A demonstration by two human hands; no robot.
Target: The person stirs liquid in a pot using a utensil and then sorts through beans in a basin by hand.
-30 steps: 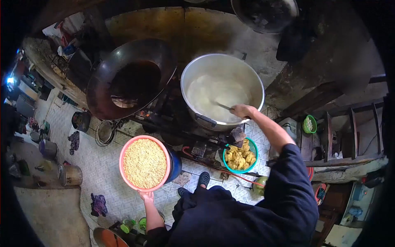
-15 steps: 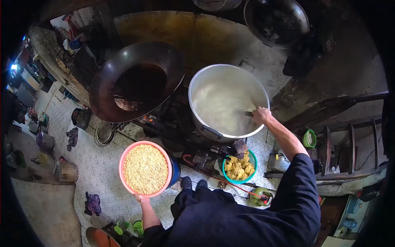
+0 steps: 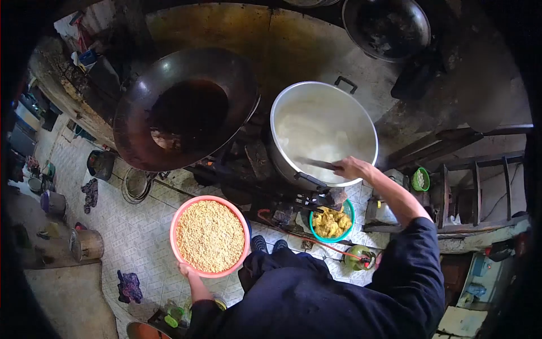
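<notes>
My right hand (image 3: 353, 168) is closed around the handle of a stirring tool (image 3: 317, 163), which reaches over the near side of a large metal pot (image 3: 375, 144). Pale, steaming liquid (image 3: 316, 135) fills part of the pot. At the lower left, my left hand (image 3: 191, 274) grips the near rim of a pink basin (image 3: 247, 248) heaped with pale yellow grains or beans (image 3: 209, 234). The fingers under the basin are partly hidden. The tool's far end is hard to make out against the pot.
A big dark wok (image 3: 240, 73) stands left of the pot. Below the pot are a teal basin (image 3: 352, 223) with yellow pieces and a green gas cylinder (image 3: 357, 259) with an orange hose. A wooden rack (image 3: 477, 192) is at the right. Another wok (image 3: 387, 28) is at the top.
The stirring tool has swung across the pot's near side and lies more in view. The pink basin has shifted slightly right in view, my left hand still on its rim. The camera view has also shifted.
</notes>
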